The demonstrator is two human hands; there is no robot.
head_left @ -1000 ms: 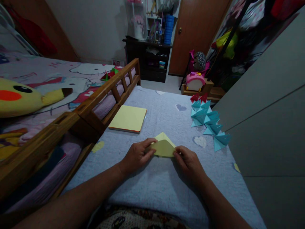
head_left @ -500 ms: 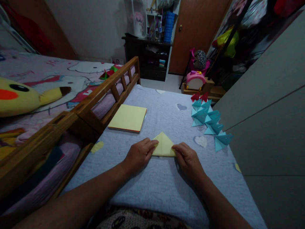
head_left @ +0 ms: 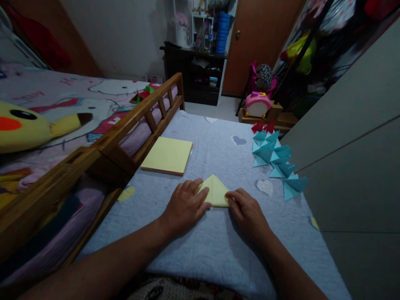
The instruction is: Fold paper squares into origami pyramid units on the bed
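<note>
A yellow sheet of origami paper (head_left: pixel 215 192), folded into a triangle with its peak pointing away from me, lies on the blue bedspread (head_left: pixel 200 246). My left hand (head_left: pixel 186 204) rests flat over the triangle's left corner, fingers apart, hiding that corner. At the right corner, my right hand (head_left: pixel 245 207) pinches the paper between thumb and fingers. Beyond my left hand sits a square stack of origami paper (head_left: pixel 168 155) with a yellow sheet on top.
Several folded light-blue paper pieces (head_left: pixel 283 168) stand along the right edge, with red ones (head_left: pixel 263 127) behind them. A wooden bed rail (head_left: pixel 125 125) borders the left side. A pale cabinet (head_left: pixel 356 166) stands close on the right.
My left hand has gone from pinching the left corner to lying spread over it. My right hand keeps its pinch, and the paper has barely moved.
</note>
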